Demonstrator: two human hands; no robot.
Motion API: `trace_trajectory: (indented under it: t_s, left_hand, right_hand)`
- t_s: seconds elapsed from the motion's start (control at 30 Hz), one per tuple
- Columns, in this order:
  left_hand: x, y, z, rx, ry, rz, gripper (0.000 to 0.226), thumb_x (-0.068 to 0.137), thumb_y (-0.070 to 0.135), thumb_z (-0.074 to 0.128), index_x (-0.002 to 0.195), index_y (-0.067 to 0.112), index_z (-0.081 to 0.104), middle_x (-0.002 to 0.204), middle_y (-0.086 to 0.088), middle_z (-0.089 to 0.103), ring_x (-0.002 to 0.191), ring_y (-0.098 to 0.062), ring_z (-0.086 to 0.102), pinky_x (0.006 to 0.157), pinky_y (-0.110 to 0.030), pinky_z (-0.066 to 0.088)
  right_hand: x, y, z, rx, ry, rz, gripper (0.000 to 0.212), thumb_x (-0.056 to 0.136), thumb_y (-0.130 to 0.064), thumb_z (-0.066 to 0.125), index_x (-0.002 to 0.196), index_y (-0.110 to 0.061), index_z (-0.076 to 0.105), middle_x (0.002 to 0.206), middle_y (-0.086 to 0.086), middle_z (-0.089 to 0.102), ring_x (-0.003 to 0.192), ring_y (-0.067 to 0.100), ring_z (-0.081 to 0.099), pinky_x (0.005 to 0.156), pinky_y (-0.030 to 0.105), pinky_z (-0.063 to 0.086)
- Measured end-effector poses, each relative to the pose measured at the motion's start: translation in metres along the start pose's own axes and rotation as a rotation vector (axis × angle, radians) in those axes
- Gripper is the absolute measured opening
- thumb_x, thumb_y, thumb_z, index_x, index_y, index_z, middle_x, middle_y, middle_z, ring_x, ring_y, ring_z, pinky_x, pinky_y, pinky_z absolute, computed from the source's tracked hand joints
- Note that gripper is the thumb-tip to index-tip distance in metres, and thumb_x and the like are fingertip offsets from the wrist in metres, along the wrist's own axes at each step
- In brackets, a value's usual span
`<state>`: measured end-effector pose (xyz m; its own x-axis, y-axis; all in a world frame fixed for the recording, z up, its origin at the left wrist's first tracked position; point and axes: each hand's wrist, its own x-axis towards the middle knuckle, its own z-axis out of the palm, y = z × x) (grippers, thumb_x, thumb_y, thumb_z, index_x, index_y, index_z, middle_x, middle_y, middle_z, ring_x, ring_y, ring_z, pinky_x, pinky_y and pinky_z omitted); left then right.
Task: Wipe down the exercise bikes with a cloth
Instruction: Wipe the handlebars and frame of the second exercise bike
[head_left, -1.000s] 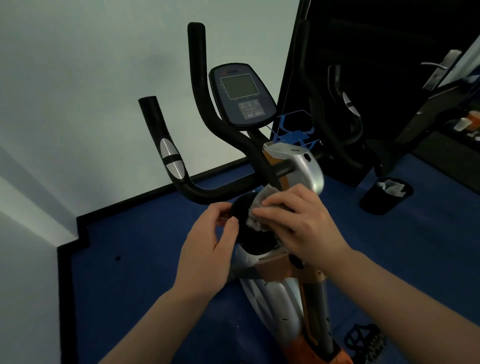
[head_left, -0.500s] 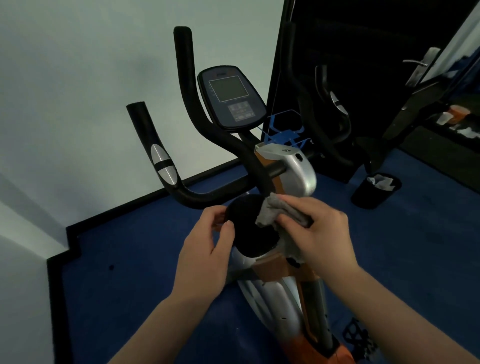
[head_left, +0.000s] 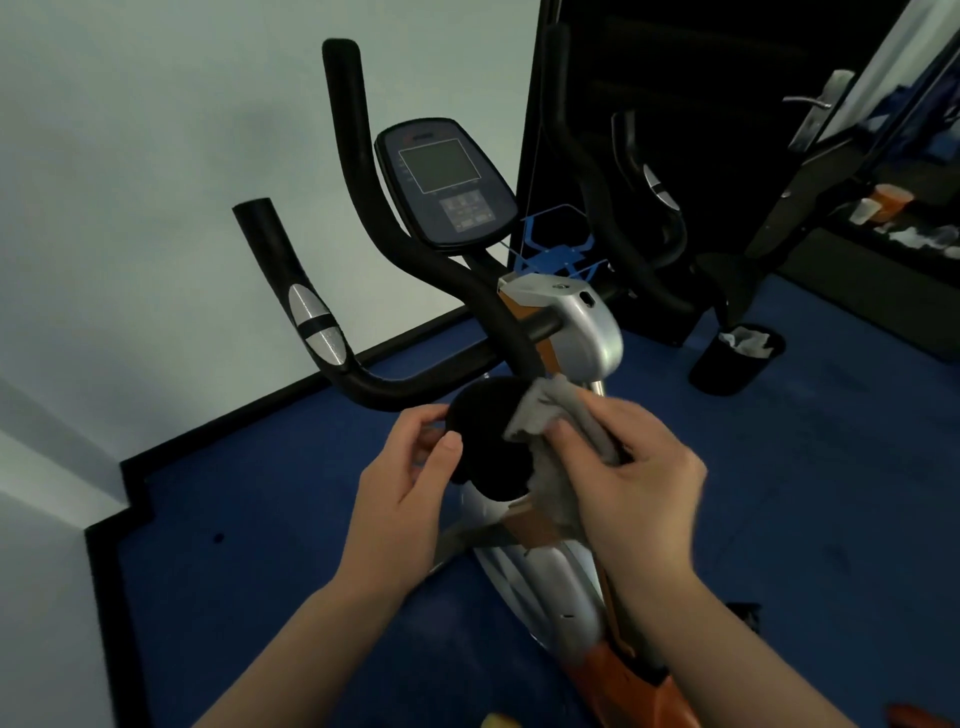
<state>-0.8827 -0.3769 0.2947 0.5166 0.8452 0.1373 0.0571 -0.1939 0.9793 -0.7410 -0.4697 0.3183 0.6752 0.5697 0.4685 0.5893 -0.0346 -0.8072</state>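
Both hands meet at our exercise bike's black knob: left hand pinches its rim, right hand, blurred, clutches the grey cloth against it, hiding its right side.

One exercise bike, one grey cloth, two hands, one display console, one black bin far right, and perhaps two cups on the far-right shelf.

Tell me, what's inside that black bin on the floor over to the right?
The black bin stands on the blue floor, and crumpled whitish material, likely paper or tissue, shows at its open top. Anything deeper down is hidden by its dark wall and that top layer.
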Motion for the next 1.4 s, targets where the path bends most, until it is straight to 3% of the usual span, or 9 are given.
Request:
trace_trajectory:
  t_s: [0.17,0.3,0.5,0.67,0.87,1.0,1.1,1.23,1.4]
  left_hand:
    - [0.001,-0.005,-0.006,-0.004,-0.033,-0.021,0.024,0.094,0.037,0.044,0.114,0.039,0.058,0.107,0.020,0.066,0.101,0.000,0.061,0.078,-0.014,0.046]
    - [0.004,-0.003,-0.010,0.009,-0.050,-0.019,0.028,0.100,0.029,0.040,0.107,0.047,0.060,0.105,0.020,0.067,0.100,0.000,0.061,0.079,-0.016,0.047]
    - [0.007,-0.002,-0.009,-0.017,-0.042,-0.025,0.035,0.095,0.050,0.028,0.101,0.042,0.062,0.097,0.016,0.067,0.092,-0.004,0.062,0.076,-0.022,0.048]
    - [0.014,-0.003,-0.006,0.044,-0.089,-0.059,0.017,0.095,0.044,0.042,0.104,0.042,0.057,0.096,0.021,0.064,0.089,0.004,0.061,0.073,-0.019,0.045]
    - [0.023,0.000,-0.002,0.104,-0.160,-0.066,0.024,0.087,0.044,0.047,0.111,0.043,0.052,0.097,0.027,0.062,0.088,0.006,0.061,0.073,-0.022,0.047]
    - [0.024,-0.002,-0.004,0.137,-0.194,-0.047,0.023,0.092,0.036,0.048,0.113,0.044,0.049,0.097,0.022,0.063,0.089,0.005,0.061,0.072,-0.022,0.048]
    - [0.026,0.000,-0.007,0.165,-0.222,-0.037,0.023,0.092,0.037,0.049,0.114,0.045,0.049,0.101,0.021,0.063,0.092,0.005,0.061,0.077,-0.029,0.053]
    - [0.028,0.006,-0.007,0.262,-0.114,0.051,0.033,0.084,0.041,0.050,0.117,0.042,0.050,0.112,0.026,0.052,0.108,0.003,0.051,0.085,-0.027,0.049]
    - [0.053,0.025,0.002,0.404,0.061,0.178,0.033,0.082,0.031,0.058,0.114,0.033,0.056,0.107,0.028,0.051,0.107,-0.002,0.047,0.083,-0.031,0.047]
  right_hand:
    - [-0.013,-0.016,0.032,-0.150,-0.243,-0.070,0.025,0.088,-0.021,0.065,0.112,-0.017,0.069,0.100,-0.002,0.057,0.086,0.006,0.059,0.073,0.019,0.052]
    - [-0.002,-0.016,0.011,-0.048,-0.349,0.114,0.018,0.082,-0.031,0.069,0.099,-0.027,0.075,0.089,-0.013,0.060,0.085,-0.004,0.057,0.073,0.006,0.044]
    - [-0.017,-0.036,0.044,0.093,-0.206,0.143,0.022,0.083,-0.023,0.070,0.105,-0.025,0.072,0.097,-0.013,0.060,0.091,-0.001,0.060,0.076,0.012,0.050]
    - [-0.036,-0.004,0.001,-0.162,-0.203,-0.034,0.026,0.076,-0.012,0.077,0.100,-0.023,0.075,0.089,-0.013,0.060,0.086,0.002,0.059,0.073,0.013,0.049]
    - [-0.019,0.008,0.011,-0.313,0.031,-0.191,0.025,0.079,-0.009,0.074,0.104,-0.011,0.073,0.097,0.000,0.060,0.087,0.004,0.057,0.076,0.013,0.049]
    - [-0.039,-0.001,0.024,-0.216,0.052,0.064,0.018,0.080,-0.016,0.073,0.098,-0.016,0.075,0.091,-0.005,0.064,0.086,0.005,0.061,0.078,0.012,0.048]
    - [-0.022,-0.016,0.011,0.046,-0.027,0.303,0.011,0.078,-0.023,0.074,0.089,-0.023,0.077,0.085,-0.009,0.071,0.085,0.002,0.065,0.076,0.021,0.053]
    - [0.036,-0.022,-0.004,0.247,0.153,0.284,0.016,0.080,-0.033,0.073,0.096,-0.029,0.073,0.094,-0.008,0.072,0.088,0.006,0.067,0.072,0.026,0.057]
    - [0.075,0.024,0.019,0.045,-0.138,0.187,0.020,0.077,-0.025,0.076,0.095,-0.023,0.066,0.098,-0.011,0.065,0.094,0.002,0.061,0.082,0.029,0.054]
